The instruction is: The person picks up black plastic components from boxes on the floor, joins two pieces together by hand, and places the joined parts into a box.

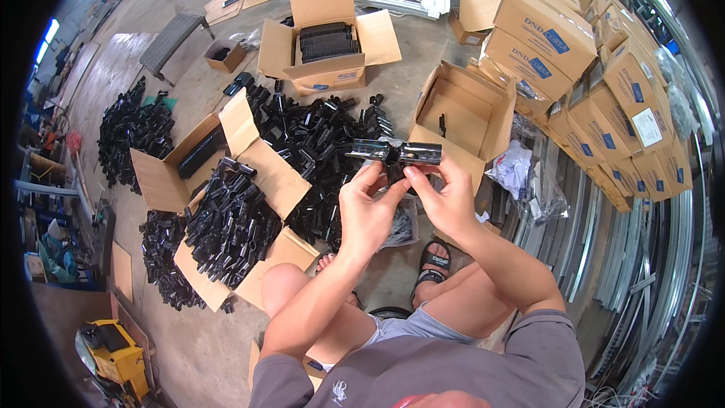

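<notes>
In front of me I hold up a glossy black plastic or metal fitting (420, 153), with two arms reaching left and right and a short stem between. My left hand (368, 211) is closed, pinching the fitting near its middle from the left. From the other side my right hand (445, 198) is closed too, thumb and fingers gripping the stem area. Behind the hands lies a big heap of similar black pieces (317, 125). An open cardboard box (474, 98) stands just beyond my right hand, a small black piece (442, 125) inside it.
At left, black parts (230, 208) spill over a tipped-open carton (276, 177); another heap (132, 132) lies farther off. A carton of stacked black pieces (327, 78) stands ahead. Closed boxes (540, 45) are piled at right, above long metal profiles (634, 264). A yellow machine (117, 359) sits lower left.
</notes>
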`<action>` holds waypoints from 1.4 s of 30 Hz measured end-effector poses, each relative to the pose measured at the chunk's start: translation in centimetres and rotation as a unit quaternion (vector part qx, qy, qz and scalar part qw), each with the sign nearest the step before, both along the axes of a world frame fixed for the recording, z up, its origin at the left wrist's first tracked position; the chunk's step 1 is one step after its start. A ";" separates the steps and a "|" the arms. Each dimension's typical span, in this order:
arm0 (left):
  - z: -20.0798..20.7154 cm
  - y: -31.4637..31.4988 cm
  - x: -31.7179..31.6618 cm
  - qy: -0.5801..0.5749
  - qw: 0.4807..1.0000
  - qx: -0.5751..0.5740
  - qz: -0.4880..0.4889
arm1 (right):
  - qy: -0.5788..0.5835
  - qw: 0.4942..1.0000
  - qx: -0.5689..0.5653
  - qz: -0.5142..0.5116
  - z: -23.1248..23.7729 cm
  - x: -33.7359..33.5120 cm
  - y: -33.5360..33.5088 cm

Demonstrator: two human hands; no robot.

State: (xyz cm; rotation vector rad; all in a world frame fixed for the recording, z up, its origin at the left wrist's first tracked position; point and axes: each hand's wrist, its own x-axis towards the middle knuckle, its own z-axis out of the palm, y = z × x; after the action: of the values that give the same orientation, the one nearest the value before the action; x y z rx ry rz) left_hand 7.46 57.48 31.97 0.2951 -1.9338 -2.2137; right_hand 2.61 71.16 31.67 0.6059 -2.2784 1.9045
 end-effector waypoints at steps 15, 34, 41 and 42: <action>0.3 0.5 -0.5 -0.018 1.000 -0.016 -0.006 | 0.002 1.000 0.007 0.011 0.0 -0.1 0.4; -1.0 0.0 0.0 0.013 0.998 -0.063 0.015 | -0.082 0.991 -0.102 -0.011 -2.2 0.6 -0.4; -0.8 -0.1 -0.3 0.025 0.999 -0.044 -0.010 | -0.093 0.990 -0.109 -0.014 -2.8 0.4 -0.4; -0.7 -0.2 -0.3 0.027 0.999 -0.043 -0.016 | -0.098 0.988 -0.115 -0.014 -2.9 0.4 -0.2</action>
State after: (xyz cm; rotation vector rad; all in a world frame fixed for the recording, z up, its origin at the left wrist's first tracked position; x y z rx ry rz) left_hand 7.17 57.32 31.27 0.1921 -2.0125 -2.1264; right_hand 3.00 70.92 28.81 0.3703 -2.1121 2.2608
